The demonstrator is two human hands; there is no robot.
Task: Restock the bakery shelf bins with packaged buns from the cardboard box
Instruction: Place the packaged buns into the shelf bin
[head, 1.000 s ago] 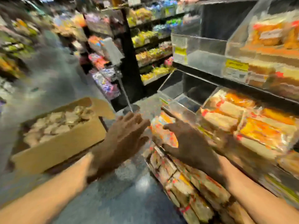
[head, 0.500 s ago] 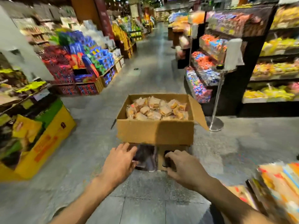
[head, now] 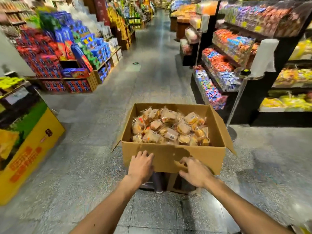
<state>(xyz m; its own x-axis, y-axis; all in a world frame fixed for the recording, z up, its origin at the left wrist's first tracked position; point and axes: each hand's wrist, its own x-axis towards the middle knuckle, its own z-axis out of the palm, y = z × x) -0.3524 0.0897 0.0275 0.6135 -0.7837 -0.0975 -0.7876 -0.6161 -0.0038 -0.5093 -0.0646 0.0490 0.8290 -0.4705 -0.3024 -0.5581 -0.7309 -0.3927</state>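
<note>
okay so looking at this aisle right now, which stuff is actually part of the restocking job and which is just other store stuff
Job: cardboard box; packaged buns; left hand and right hand, both on the box's near wall.
Just there: yellow display carton; candy shelves; metal stand.

Head view, downward (close), facing aisle

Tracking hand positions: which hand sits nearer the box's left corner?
The left hand, flat against the cardboard box front near that corner; the right hand rests further right.
</note>
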